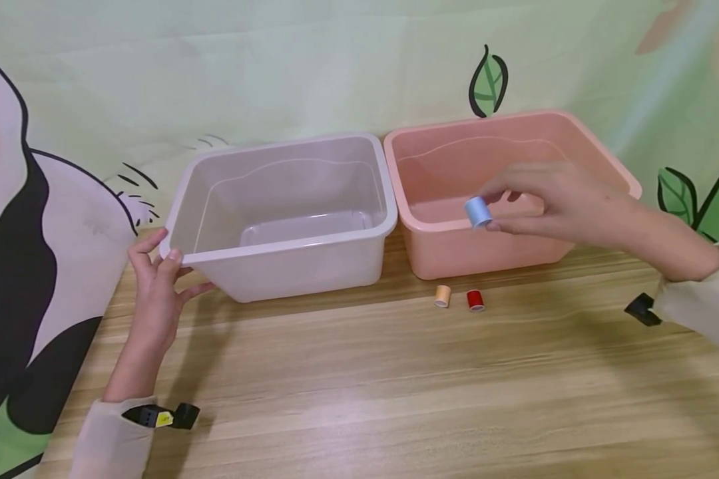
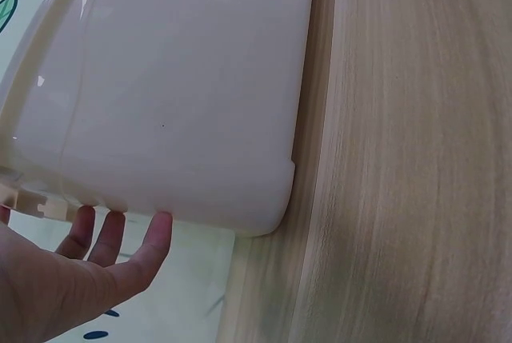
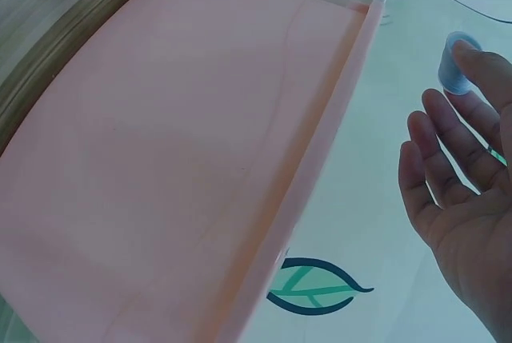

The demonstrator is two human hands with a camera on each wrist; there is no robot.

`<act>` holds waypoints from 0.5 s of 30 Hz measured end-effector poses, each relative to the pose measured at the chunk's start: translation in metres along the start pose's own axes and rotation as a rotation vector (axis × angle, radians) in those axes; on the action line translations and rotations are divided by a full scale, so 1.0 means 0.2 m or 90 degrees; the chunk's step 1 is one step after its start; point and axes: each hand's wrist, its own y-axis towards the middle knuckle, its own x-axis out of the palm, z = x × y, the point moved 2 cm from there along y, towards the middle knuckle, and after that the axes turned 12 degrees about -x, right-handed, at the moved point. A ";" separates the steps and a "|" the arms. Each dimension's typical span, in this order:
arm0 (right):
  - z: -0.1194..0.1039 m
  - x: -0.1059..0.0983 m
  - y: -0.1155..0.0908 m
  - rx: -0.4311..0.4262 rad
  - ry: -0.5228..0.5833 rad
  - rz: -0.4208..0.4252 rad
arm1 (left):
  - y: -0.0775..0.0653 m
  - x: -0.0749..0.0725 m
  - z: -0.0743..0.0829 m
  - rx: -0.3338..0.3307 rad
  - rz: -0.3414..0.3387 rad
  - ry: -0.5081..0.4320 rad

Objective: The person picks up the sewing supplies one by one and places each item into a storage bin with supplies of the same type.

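In the head view, my right hand point(image 1: 566, 203) pinches a light blue spool of thread point(image 1: 478, 212) between thumb and fingertips. The spool is tilted and overlaps the front rim of the pink plastic basin point(image 1: 485, 249). The right wrist view shows the blue spool point(image 3: 458, 63) at the thumb and index finger, the other fingers loosely spread. My left hand point(image 1: 156, 303) grips the front left rim corner of a pale grey plastic basin point(image 1: 311, 266), with fingers below the rim. Two more spools, one light orange point(image 1: 443, 296) and one red point(image 1: 475, 300), stand before the pink basin.
Both basins sit side by side on a wood-grain table point(image 1: 359, 392), their neighbouring rims close together. Behind them hangs a pale green printed cloth point(image 1: 275, 73) with leaf shapes and a black-and-white animal figure. The floor of the grey basin shows bare.
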 end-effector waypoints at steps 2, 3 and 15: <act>0.00 -0.01 0.00 -0.002 -0.010 0.002 | 0.00 0.00 0.00 0.001 -0.001 0.003; 0.00 -0.01 0.00 -0.004 -0.016 0.003 | 0.01 0.00 0.00 0.000 -0.001 0.001; 0.02 -0.06 0.01 -0.013 -0.038 0.008 | 0.01 0.02 -0.01 -0.013 0.026 -0.038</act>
